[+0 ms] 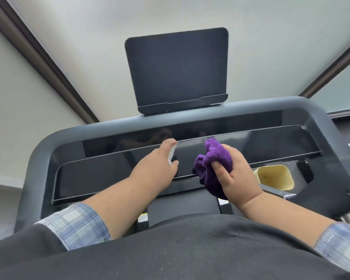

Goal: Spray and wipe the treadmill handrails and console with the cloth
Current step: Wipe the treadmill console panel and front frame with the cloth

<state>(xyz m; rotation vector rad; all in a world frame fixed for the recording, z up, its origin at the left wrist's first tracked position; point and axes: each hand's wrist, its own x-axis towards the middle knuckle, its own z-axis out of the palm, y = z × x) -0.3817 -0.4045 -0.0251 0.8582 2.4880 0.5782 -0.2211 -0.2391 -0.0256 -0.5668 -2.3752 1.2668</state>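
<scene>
At six o'clock, nearest the camera, the person's dark top (190, 249) fills the bottom of the view, with a plaid sleeve (75, 223) rolled back at eight o'clock and another at four o'clock. Both bare forearms reach forward toward the centre. The left hand (158, 164) is curled around a small white spray bottle (172, 153), of which only a sliver shows between the fingers, held over the glossy black treadmill console (109, 170). Just beside it, toward three o'clock, the right hand (230, 172) grips a bunched purple cloth (214, 158), thumb pressed into the folds; the cloth hangs in front of the console's lower edge, and whether it touches the panel cannot be told. At about four o'clock from the cloth, a pale yellow cup holder (275, 176) sits in the console's right side. The grey handrail frame (190, 118) curves around the console from nine o'clock over to three o'clock. Beyond it, at twelve o'clock, a dark blank tablet-style screen (176, 67) stands upright on its ledge against a pale wall (69, 37).
</scene>
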